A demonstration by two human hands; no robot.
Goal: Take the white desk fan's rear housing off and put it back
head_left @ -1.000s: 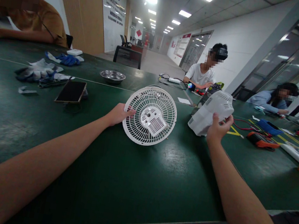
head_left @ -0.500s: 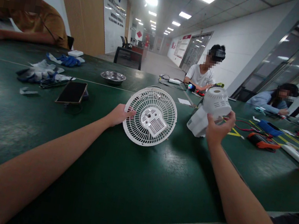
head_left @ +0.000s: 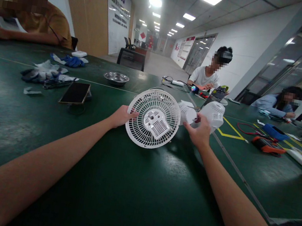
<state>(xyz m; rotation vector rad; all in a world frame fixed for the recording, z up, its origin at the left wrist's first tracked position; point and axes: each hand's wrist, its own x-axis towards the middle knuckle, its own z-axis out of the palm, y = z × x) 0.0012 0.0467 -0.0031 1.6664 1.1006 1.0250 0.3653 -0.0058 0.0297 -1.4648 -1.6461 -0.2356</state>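
My left hand (head_left: 121, 117) grips the left rim of a round white fan grille (head_left: 155, 142), thumb over its edge. The grille is held tilted above the green table, its slotted centre plate facing me. Right of it, my right hand (head_left: 200, 132) is closed round a white plastic fan housing (head_left: 214, 115), which has a vented rounded end on the right and a round stub pointing left. The stub end lies close to the grille's right rim; whether they touch I cannot tell. My palm and fingers hide part of the housing.
On the green table (head_left: 116, 177) a phone (head_left: 75, 93), gloves (head_left: 47, 73) and a metal bowl (head_left: 116, 78) lie to the left and back. An orange multimeter (head_left: 268, 145) and a blue tray (head_left: 274, 131) are at right. Several people sit round the table.
My right hand has moved left and turned the housing from upright to lying sideways, nearer the grille. My left hand keeps the grille almost where it was.
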